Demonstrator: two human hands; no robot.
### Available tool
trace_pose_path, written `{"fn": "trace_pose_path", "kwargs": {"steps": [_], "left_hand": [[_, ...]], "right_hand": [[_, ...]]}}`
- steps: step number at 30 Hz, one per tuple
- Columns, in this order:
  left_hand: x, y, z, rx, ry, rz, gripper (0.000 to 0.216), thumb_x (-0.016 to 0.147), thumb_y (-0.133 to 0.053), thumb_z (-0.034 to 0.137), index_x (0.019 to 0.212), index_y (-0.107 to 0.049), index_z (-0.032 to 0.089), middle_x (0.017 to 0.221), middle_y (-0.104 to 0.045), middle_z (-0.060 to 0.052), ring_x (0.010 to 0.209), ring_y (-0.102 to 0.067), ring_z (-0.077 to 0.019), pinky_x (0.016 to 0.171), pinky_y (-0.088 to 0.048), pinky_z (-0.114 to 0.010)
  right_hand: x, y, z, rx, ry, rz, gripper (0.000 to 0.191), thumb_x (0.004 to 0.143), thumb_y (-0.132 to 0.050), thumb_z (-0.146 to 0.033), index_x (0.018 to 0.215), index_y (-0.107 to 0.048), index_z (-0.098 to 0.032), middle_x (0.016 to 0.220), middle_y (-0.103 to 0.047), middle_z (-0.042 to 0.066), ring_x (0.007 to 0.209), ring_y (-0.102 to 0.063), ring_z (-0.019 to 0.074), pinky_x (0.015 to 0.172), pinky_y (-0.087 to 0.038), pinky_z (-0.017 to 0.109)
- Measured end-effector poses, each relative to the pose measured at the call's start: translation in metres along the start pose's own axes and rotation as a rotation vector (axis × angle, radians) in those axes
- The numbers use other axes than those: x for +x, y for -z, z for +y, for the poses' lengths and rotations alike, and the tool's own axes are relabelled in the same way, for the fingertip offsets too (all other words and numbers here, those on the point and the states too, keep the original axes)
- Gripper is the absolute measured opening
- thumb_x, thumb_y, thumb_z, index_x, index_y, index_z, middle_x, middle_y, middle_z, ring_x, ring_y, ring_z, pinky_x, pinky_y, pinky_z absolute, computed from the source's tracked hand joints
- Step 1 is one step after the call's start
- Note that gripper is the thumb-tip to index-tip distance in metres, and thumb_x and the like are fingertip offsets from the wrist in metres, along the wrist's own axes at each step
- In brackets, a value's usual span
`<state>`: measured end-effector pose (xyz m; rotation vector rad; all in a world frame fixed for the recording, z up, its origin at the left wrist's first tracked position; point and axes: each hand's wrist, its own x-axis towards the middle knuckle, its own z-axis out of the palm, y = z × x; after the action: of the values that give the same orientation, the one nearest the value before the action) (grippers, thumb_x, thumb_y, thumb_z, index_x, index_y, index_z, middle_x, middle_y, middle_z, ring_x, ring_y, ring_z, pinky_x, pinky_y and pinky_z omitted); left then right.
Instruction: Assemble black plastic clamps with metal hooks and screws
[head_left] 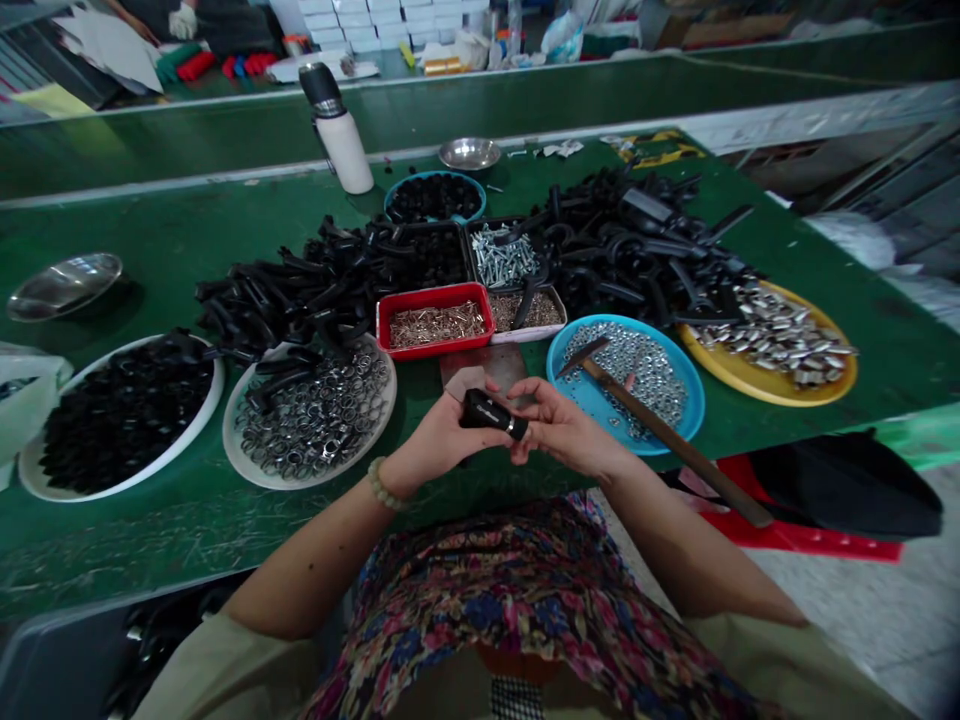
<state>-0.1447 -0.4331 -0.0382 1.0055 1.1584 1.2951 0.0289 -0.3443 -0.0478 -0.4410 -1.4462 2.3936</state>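
Between my two hands is a black cylindrical plastic part [491, 412] with pale lettering and a bright metal ring near its right end. My left hand [448, 425] is closed round its left side; a pale wrap covers a fingertip. The fingers of my right hand [556, 425] pinch its right end. Just behind the hands a flat metal plate [510, 362] lies on the green table. A hammer [660, 425] rests across the blue plate [699, 400] of small metal nuts, right of my right hand. Left of my left hand is a white plate [234, 445] of metal rings.
Behind the hands stand a red tray [384, 325] of small screws and a tray of bolts [504, 258]. Black plastic parts [292, 285] are heaped on both sides. A yellow plate [814, 395] holds metal pieces at right. A thermos [341, 145] stands at the back.
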Motion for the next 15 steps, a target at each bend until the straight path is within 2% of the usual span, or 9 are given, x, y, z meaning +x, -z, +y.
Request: {"fn": "trace_pose_path", "kwargs": {"steps": [3,5,8,10,13,15], "left_hand": [[-0.002,-0.004,-0.005,-0.1,0.039,0.061,0.05,0.069,-0.08,0.026,0.108,-0.048,0.025,0.084,-0.059,0.004,0.067,-0.058,-0.0109,0.068,-0.047,-0.025],[-0.002,-0.005,-0.007,-0.127,0.035,0.093,0.048,0.072,-0.077,0.03,0.111,-0.048,0.025,0.083,-0.059,0.003,0.063,-0.057,-0.0106,0.065,-0.047,-0.025],[-0.001,-0.003,-0.008,-0.087,-0.006,0.084,0.052,0.075,-0.075,0.033,0.118,-0.046,0.026,0.09,-0.059,0.001,0.072,-0.059,-0.0126,0.069,-0.049,-0.025],[0.0,0.003,-0.008,-0.035,-0.019,0.035,0.07,0.073,-0.077,0.033,0.131,-0.038,0.026,0.102,-0.059,-0.003,0.086,-0.061,-0.017,0.076,-0.051,-0.028],[0.001,0.018,-0.008,0.178,-0.037,0.039,0.093,0.074,-0.076,0.036,0.146,-0.019,0.023,0.129,-0.052,-0.011,0.114,-0.055,-0.0253,0.095,-0.048,-0.037],[0.005,0.029,-0.007,0.444,-0.053,0.071,0.087,0.082,-0.066,0.035,0.15,-0.014,0.018,0.14,-0.045,-0.015,0.126,-0.048,-0.0278,0.105,-0.041,-0.042]], "right_hand": [[0.003,-0.004,0.005,0.056,-0.02,0.04,0.046,0.079,-0.074,-0.037,0.109,-0.042,-0.023,0.079,-0.072,-0.002,0.065,-0.071,0.0127,0.061,-0.057,0.024],[0.006,-0.008,0.008,0.076,-0.031,0.06,0.048,0.079,-0.074,-0.04,0.11,-0.04,-0.024,0.079,-0.072,-0.001,0.066,-0.071,0.0141,0.06,-0.056,0.025],[0.01,-0.017,0.013,0.092,-0.042,0.112,0.051,0.077,-0.074,-0.043,0.11,-0.039,-0.025,0.079,-0.071,-0.001,0.066,-0.071,0.015,0.06,-0.056,0.026],[0.012,-0.021,0.015,0.04,-0.021,0.199,0.048,0.075,-0.075,-0.044,0.101,-0.039,-0.025,0.077,-0.069,-0.003,0.065,-0.069,0.0139,0.06,-0.055,0.026],[0.022,-0.016,0.005,-0.24,-0.024,0.22,0.035,0.078,-0.07,-0.042,0.087,-0.041,-0.024,0.072,-0.063,-0.005,0.065,-0.066,0.0136,0.06,-0.053,0.027],[0.042,-0.004,-0.012,-0.602,0.022,0.178,0.022,0.083,-0.063,-0.038,0.086,-0.048,-0.021,0.076,-0.063,-0.002,0.072,-0.064,0.0147,0.065,-0.051,0.028]]}}
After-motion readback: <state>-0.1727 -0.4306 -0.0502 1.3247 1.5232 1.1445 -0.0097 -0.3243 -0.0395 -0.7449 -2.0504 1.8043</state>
